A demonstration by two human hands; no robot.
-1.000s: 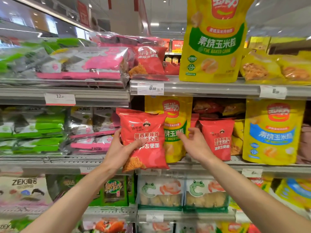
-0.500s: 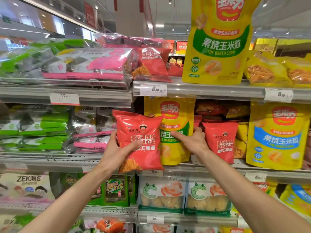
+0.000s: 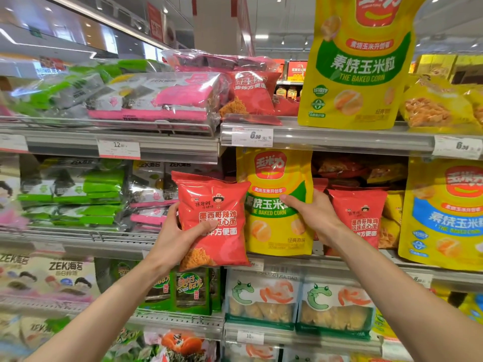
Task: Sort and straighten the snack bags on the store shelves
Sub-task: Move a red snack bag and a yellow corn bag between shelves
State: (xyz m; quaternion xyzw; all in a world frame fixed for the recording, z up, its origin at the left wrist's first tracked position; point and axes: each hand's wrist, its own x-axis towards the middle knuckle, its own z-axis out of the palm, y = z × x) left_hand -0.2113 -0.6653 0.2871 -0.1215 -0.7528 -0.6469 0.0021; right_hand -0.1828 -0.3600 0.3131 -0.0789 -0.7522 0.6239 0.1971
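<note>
My left hand point(image 3: 174, 237) grips a red noodle snack bag point(image 3: 215, 202) by its left edge, thumb across the front, and holds it in front of the middle shelf. My right hand point(image 3: 312, 214) grips the right edge of a yellow baked corn bag point(image 3: 271, 231) that stands on the middle shelf point(image 3: 326, 265), thumb on its front. A second red noodle bag point(image 3: 362, 218) stands just right of that hand. On the upper shelf point(image 3: 339, 138) another red noodle bag point(image 3: 251, 96) leans beside a tall yellow baked corn bag point(image 3: 358, 69).
A blue-labelled yellow corn bag point(image 3: 444, 215) stands at the far right of the middle shelf. Pink and green seaweed packs point(image 3: 162, 100) fill the left shelves. Prawn cracker bags point(image 3: 264, 301) sit on the shelf below. Price tags point(image 3: 252, 137) line the shelf edges.
My right hand has closed round the right edge of the yellow corn bag on the middle shelf. My left hand keeps hold of the red bag, shifted slightly.
</note>
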